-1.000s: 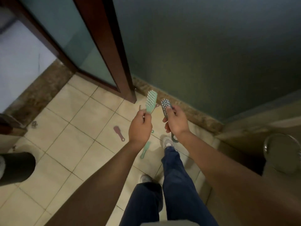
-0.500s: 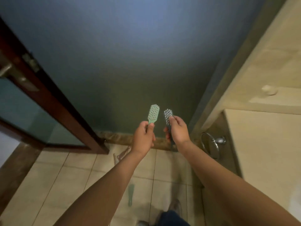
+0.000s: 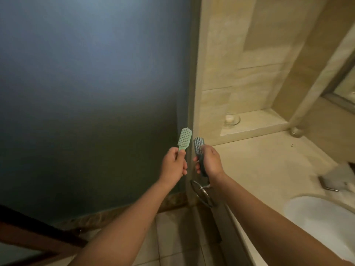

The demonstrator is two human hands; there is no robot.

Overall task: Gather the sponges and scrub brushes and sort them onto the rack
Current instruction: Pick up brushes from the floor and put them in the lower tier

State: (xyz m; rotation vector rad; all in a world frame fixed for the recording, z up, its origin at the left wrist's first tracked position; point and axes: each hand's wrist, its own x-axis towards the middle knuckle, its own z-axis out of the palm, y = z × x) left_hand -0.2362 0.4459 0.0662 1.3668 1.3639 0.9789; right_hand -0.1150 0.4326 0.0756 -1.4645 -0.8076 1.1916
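My left hand (image 3: 173, 164) grips the handle of a light green scrub brush (image 3: 50, 139) held upright, bristles facing me. Close beside it my right hand (image 3: 210, 161) grips a dark grey scrub brush (image 3: 198, 145), also upright with its bristled head above my fingers. Both brushes are raised in front of the dark frosted wall, near the corner of the beige stone counter (image 3: 265, 166). No rack and no sponge can be made out in this view.
A white basin (image 3: 322, 223) is sunk in the counter at the right. A small glass dish (image 3: 232, 120) stands on a raised ledge behind. A metal ring (image 3: 201, 194) hangs below the counter edge. A blurred metal object (image 3: 332, 182) lies near the basin. Tiled floor shows at the bottom.
The view has swung up and to the right, from the floor and door to the counter and basin. Both hands keep their brushes, raised together.
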